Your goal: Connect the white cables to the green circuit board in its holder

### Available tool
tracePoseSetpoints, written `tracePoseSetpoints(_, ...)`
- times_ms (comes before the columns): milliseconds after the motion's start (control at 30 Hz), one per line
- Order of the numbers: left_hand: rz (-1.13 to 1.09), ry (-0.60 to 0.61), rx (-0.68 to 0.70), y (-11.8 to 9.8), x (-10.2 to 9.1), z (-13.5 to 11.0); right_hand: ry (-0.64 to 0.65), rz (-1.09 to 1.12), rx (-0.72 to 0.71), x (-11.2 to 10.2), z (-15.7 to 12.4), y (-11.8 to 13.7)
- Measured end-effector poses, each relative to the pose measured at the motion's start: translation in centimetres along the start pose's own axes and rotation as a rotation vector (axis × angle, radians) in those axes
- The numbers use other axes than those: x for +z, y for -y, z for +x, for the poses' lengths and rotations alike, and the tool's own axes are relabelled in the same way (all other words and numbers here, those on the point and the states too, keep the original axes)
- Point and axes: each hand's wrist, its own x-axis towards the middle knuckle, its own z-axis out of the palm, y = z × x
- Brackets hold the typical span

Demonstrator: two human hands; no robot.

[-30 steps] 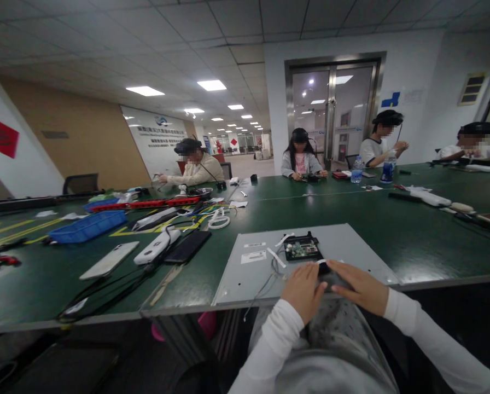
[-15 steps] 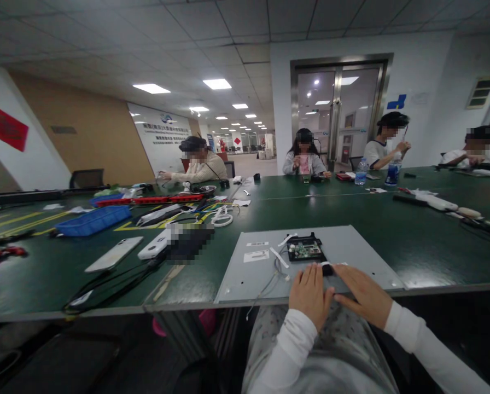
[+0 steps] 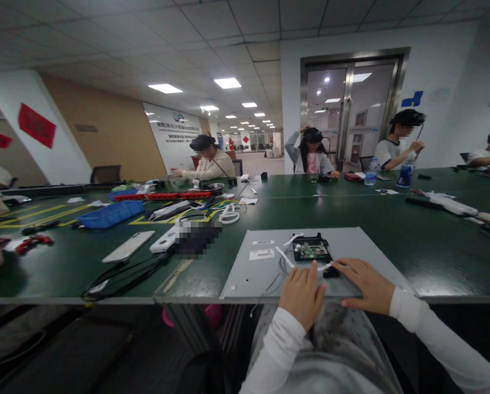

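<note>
Gap between the hands: wider than half a second ago; left hand (image 3: 300,295) and right hand (image 3: 363,282) have drawn apart, and the black block (image 3: 331,272) between them shows more fully.
Left hand: fingers stretched forward and slightly spread, thumb out to the side, nothing seen in its grasp; it lies over the near edge of the panel, and whether the fingertips press on it cannot be told.
Right hand: spread wide, thumb well away from the fingers, nothing seen in its grasp; its foremost fingertip is just beside the black block and a white strip (image 3: 324,267), contact unclear.
Grey panel (image 3: 253,282): flat on the green table (image 3: 372,210), at the edge in front of the person.
Circuit board (image 3: 310,250): in a black frame on the panel, beyond the fingertips.
Thin cable (image 3: 280,276): left of the board, running down over the table edge.
Sticker (image 3: 262,254): white, on the panel's left part.
Person across the table (image 3: 311,162): one hand now raised to the head.
White phone (image 3: 129,247): left of the panel, well apart from it.
Blue tray (image 3: 114,218): farther back, beyond the phone.
</note>
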Motion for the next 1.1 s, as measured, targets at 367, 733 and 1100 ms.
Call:
tracePoseSetpoints(367, 0.119, -0.574, -0.273, 12.0, -3.8, -4.3, 0.064, -0.01, 0.035, 0.8, 0.2, -0.7)
tracePoseSetpoints(733, -0.016, -0.657, -0.296, 12.8, -1.4, -7.6, 0.092, 0.011, 0.063, 0.7, 0.3, -0.9)
tracePoseSetpoints(1100, -0.025, -0.723, -0.292, 12.2, -1.7, -8.3, 0.149, 0.085, 0.073, 0.5, 1.1, -2.3)
